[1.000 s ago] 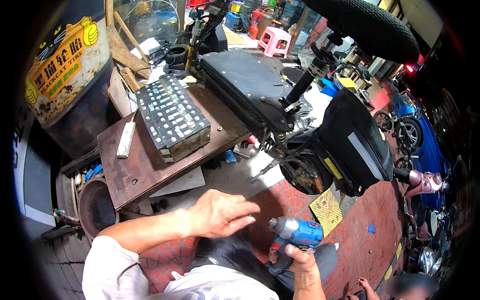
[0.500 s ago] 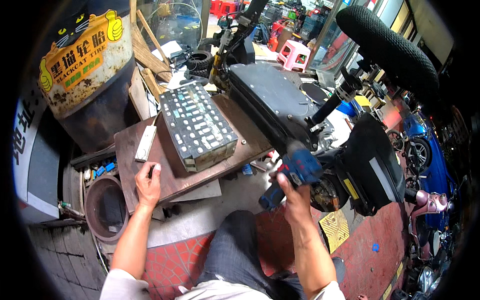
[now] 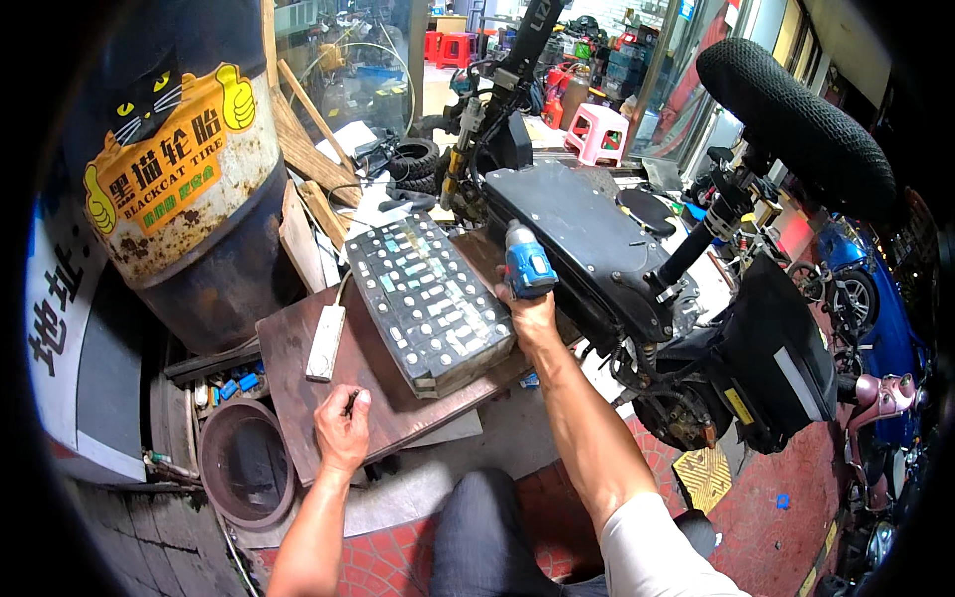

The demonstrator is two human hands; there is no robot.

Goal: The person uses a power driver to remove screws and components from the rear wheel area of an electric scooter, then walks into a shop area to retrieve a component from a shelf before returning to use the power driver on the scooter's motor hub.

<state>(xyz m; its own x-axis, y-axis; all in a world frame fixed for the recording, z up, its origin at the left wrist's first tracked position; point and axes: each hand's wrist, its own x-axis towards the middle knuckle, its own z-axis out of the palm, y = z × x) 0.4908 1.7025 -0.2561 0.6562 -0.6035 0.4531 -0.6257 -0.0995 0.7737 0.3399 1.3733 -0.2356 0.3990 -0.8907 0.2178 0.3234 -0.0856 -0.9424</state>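
My right hand (image 3: pixel 532 310) grips a blue cordless drill (image 3: pixel 529 267) by its handle, its chuck pointing away from me. The drill is just off the right side of a battery pack (image 3: pixel 428 294), a dark block topped with rows of pale round caps and tape. My left hand (image 3: pixel 341 430) is closed near the front edge of a brown board (image 3: pixel 288 328); what its fingers pinch, if anything, I cannot make out. A white power strip (image 3: pixel 325 343) lies on the board beyond that hand, left of the battery pack. The board carries the pack too.
An electric scooter (image 3: pixel 577 224) with a black deck stands right of the board, its saddle (image 3: pixel 796 124) raised high. A rusty drum (image 3: pixel 214 239) rises at the left. Below it sits a round brown tub (image 3: pixel 244 463). A pink-and-white stool (image 3: pixel 597 132) stands at the back.
My right hand has carried the drill forward and leftward, from beside the scooter's lower part up to the battery pack. My left hand stays closed near the board's front edge. The view has shifted.
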